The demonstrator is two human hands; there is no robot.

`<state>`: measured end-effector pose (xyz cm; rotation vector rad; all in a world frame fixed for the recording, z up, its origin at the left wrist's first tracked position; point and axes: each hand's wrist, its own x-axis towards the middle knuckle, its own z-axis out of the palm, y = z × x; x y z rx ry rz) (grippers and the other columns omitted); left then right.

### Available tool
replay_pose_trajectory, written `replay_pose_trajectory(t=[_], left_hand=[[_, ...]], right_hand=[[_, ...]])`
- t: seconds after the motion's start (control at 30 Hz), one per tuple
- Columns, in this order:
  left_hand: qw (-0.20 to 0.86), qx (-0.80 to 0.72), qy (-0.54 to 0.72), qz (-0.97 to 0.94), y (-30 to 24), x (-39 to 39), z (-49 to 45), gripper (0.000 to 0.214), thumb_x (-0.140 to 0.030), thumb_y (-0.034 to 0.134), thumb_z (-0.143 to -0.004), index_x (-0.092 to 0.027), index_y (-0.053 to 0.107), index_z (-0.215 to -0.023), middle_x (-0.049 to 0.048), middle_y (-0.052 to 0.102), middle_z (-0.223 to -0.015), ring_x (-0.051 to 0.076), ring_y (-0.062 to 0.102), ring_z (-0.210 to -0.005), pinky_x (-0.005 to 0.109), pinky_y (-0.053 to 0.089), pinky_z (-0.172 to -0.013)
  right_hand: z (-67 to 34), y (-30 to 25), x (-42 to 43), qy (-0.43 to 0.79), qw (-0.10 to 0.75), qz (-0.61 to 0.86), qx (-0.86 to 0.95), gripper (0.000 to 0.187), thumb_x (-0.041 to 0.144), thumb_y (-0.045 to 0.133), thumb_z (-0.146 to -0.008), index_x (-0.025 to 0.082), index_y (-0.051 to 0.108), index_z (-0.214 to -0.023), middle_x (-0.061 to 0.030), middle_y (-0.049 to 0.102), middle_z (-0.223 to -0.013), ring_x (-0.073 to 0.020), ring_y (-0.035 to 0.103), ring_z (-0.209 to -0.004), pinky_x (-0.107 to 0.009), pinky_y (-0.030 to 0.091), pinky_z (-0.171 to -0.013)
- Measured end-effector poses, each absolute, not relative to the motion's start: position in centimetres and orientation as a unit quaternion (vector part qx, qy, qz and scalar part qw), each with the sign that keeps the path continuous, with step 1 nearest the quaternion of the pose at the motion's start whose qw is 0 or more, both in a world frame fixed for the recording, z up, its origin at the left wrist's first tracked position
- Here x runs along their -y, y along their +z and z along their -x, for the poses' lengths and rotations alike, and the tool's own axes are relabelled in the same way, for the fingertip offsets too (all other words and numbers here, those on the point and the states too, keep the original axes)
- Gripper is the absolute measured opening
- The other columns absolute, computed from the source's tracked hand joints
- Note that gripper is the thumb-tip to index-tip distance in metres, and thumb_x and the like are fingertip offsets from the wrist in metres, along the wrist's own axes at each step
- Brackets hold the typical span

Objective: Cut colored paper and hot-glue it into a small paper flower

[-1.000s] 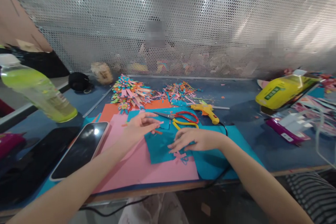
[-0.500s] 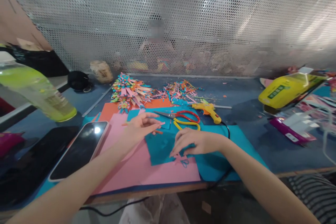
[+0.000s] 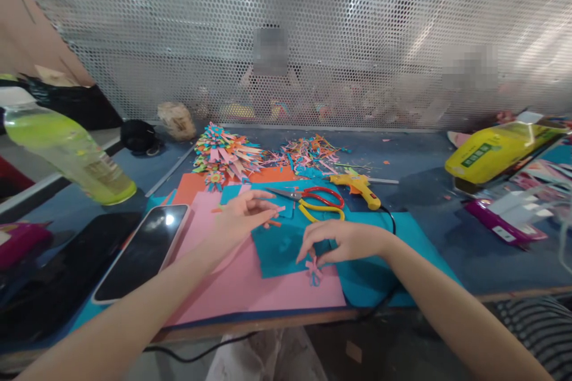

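- A pink sheet (image 3: pixel 250 289) and a teal sheet (image 3: pixel 279 247) are spread at the front edge of the bench (image 3: pixel 415 190).
- The right hand (image 3: pixel 346 241), flat a second ago, is now arched, its grip pinched on a paper flower (image 3: pixel 314 272) at the teal sheet's front edge.
- A pink strip (image 3: pixel 279 209) is nipped in the grip of the left hand (image 3: pixel 241 217).

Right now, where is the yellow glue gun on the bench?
In the head view, the yellow glue gun lies right of centre, just right of the red and yellow scissors and beyond the right hand.
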<state>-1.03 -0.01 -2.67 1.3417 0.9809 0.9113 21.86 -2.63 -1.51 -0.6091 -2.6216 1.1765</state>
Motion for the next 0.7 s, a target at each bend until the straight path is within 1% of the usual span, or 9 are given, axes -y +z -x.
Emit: replay_pose_trajectory(t=[0.07,0.17,0.27,0.37,0.4,0.47,0.57,0.7], left_hand=[[0.589,-0.415,0.395,-0.570,-2.7,0.0,1.1,0.033,-0.026,0.069,-0.064,-0.017,0.053,-0.090,0.0022,0.065,-0.075,0.016,0.065,-0.064,0.023,0.046,-0.052],[0.597,-0.409,0.405,-0.559,-2.8,0.0,1.0,0.034,-0.027,0.071,-0.061,-0.016,0.054,-0.088,0.0023,0.064,-0.074,0.016,0.064,-0.064,0.024,0.047,-0.053],[0.591,-0.422,0.411,-0.551,-2.7,0.1,0.9,0.033,-0.028,0.071,-0.061,-0.016,0.055,-0.087,-0.0001,0.061,-0.070,0.015,0.063,-0.061,0.022,0.045,-0.050],[0.589,-0.424,0.409,-0.554,-2.8,0.2,0.8,0.031,-0.028,0.069,-0.063,-0.016,0.055,-0.088,-0.0020,0.057,-0.067,0.011,0.059,-0.056,0.022,0.044,-0.050],[0.591,-0.420,0.407,-0.556,-2.9,0.3,0.8,0.030,-0.028,0.068,-0.064,-0.016,0.056,-0.089,-0.0018,0.057,-0.066,0.011,0.059,-0.056,0.022,0.044,-0.051],[0.594,-0.408,0.399,-0.568,-3.2,0.3,0.8,0.030,-0.030,0.067,-0.066,-0.015,0.056,-0.089,0.0000,0.059,-0.066,0.012,0.058,-0.057,0.022,0.043,-0.051],[0.593,-0.395,0.380,-0.590,-3.7,0.3,0.9,0.030,-0.030,0.065,-0.068,-0.015,0.057,-0.093,0.0042,0.063,-0.072,0.012,0.057,-0.057,0.023,0.042,-0.050],[0.592,-0.390,0.368,-0.601,-4.1,0.2,1.0,0.030,-0.028,0.064,-0.070,-0.015,0.057,-0.095,0.0059,0.064,-0.076,0.013,0.058,-0.060,0.024,0.043,-0.051]], right_hand=[[-21.9,-1.3,2.6,0.416,0.112,0.214,0.877,0.024,0.021,0.057,-0.078,0.016,0.062,-0.102,-0.0033,0.057,-0.085,-0.0101,0.053,-0.078,-0.022,0.044,-0.074],[-22.0,-1.2,2.6,0.422,0.157,0.243,0.859,0.015,0.024,0.057,-0.079,0.015,0.064,-0.089,-0.0037,0.058,-0.084,-0.0106,0.053,-0.078,-0.021,0.046,-0.068],[-22.0,-1.5,2.2,0.390,0.272,0.303,0.826,0.012,0.024,0.055,-0.080,0.015,0.062,-0.082,-0.0045,0.057,-0.083,-0.0117,0.055,-0.078,-0.023,0.048,-0.066],[-21.9,-2.2,1.6,0.318,0.398,0.361,0.781,0.008,0.024,0.059,-0.077,0.017,0.062,-0.078,-0.0053,0.054,-0.086,-0.0144,0.055,-0.084,-0.027,0.050,-0.067],[-21.9,-2.4,1.5,0.305,0.428,0.371,0.765,0.007,0.024,0.061,-0.075,0.017,0.062,-0.076,-0.0055,0.054,-0.088,-0.0153,0.056,-0.085,-0.027,0.050,-0.065],[-21.7,-2.6,1.3,0.324,0.472,0.377,0.728,0.006,0.024,0.062,-0.073,0.018,0.061,-0.075,-0.0058,0.054,-0.092,-0.0163,0.059,-0.082,-0.025,0.051,-0.055],[-21.4,-2.7,1.4,0.413,0.488,0.367,0.676,0.008,0.025,0.062,-0.074,0.019,0.059,-0.078,-0.0058,0.058,-0.093,-0.0161,0.064,-0.071,-0.022,0.049,-0.043],[-21.4,-2.6,1.4,0.450,0.489,0.394,0.635,0.014,0.029,0.064,-0.071,0.018,0.060,-0.080,-0.0053,0.065,-0.082,-0.0164,0.065,-0.063,-0.023,0.051,-0.042]])
